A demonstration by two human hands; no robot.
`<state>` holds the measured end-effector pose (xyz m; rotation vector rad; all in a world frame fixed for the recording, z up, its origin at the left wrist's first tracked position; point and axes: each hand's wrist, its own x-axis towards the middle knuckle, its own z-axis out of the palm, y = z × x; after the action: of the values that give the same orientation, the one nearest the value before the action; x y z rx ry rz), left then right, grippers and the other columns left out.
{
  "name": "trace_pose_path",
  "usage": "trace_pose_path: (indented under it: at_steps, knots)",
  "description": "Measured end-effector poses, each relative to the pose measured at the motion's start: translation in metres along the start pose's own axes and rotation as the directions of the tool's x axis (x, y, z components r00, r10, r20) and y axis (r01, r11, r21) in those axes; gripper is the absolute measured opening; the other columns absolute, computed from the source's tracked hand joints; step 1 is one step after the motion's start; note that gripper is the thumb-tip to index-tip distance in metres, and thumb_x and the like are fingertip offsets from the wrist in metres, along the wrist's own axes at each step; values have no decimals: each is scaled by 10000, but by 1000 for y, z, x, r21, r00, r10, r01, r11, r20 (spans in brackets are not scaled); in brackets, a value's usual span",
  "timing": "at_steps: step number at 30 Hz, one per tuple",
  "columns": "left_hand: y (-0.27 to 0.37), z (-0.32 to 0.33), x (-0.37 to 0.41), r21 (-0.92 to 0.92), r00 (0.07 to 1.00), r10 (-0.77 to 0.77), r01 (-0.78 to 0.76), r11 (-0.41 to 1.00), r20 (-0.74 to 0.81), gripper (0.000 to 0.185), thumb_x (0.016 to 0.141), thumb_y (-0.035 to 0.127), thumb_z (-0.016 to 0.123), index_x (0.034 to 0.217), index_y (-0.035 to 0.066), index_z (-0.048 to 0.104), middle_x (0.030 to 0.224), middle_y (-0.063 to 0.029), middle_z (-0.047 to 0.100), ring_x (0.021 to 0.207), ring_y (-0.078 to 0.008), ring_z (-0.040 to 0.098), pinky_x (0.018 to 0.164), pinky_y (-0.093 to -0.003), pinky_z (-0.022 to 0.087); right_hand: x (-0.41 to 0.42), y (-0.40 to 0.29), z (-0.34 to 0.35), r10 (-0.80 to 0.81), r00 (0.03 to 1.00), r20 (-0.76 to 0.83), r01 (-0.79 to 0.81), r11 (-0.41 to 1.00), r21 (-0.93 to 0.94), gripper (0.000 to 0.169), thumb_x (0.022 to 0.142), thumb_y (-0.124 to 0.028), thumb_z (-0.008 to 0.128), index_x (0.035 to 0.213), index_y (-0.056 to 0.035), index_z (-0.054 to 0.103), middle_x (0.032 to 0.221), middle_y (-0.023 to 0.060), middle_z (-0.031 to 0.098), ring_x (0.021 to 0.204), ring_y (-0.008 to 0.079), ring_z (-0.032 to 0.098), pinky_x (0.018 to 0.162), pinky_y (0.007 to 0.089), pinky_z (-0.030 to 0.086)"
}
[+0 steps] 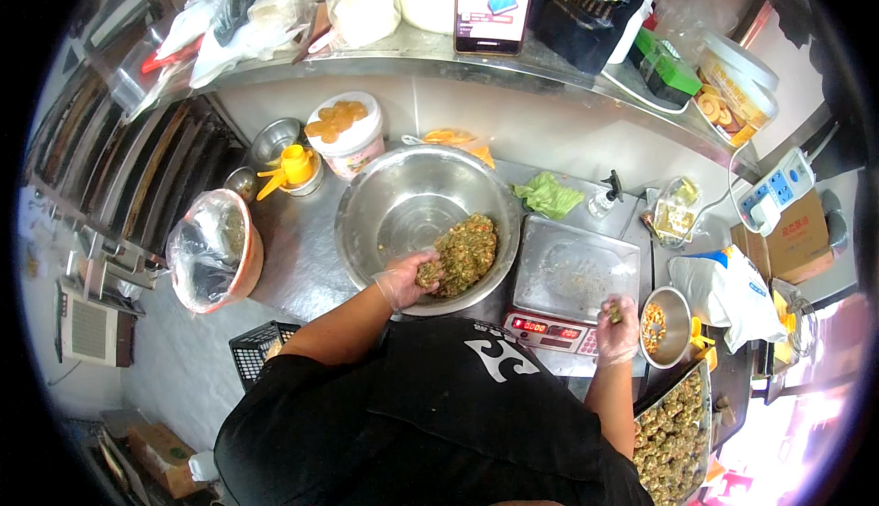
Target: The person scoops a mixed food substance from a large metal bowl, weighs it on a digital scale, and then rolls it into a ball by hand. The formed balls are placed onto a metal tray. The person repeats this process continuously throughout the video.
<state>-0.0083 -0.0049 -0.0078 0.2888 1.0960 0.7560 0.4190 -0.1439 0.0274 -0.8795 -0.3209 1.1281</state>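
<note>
A wide stainless steel bowl (384,197) stands before me, with a mound of greenish, chunky mixture (470,252) at its right side. My left hand (410,278), in a clear plastic glove, is inside the bowl's near edge, closed around a lump of the mixture. Over the right front corner of a digital scale (577,269) is my right hand (617,331), also gloved, holding a small piece of mixture in its fingers. Just right of it sits a small steel bowl (667,327) with orange and whitish bits. A tray (671,430) full of rounded lumps of mixture lies at the lower right.
A plastic-lined bucket (250,259) stands left, and a black crate (254,351) is below it. Behind are a white tub (354,138), a yellow cup (297,164), a green leaf or crumpled sheet (548,195) and a pump bottle (601,200). A loaded shelf (412,70) crosses above; a power strip (776,190) hangs right.
</note>
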Motion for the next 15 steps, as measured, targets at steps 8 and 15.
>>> trace_pose_path:
  at_steps: [8,15]
  knots:
    - [-6,-5,12,24,974,50,-57,998,221,230,961,291,611,1076,92,624,972,-74,657,918,-218,654,756,-377,545,-30,-3,-6,22,950,-311,58,968,246,126,964,-250,613,1003,-131,628,966,35,655,880,180,618,732,347,520]
    - [3,-20,3,296,958,74,-159,942,278,114,894,167,602,1002,145,573,994,-19,610,912,-187,588,741,-338,488,-33,-9,-4,-118,920,-373,145,988,45,148,833,-49,666,936,-107,575,784,6,580,626,138,564,508,262,437]
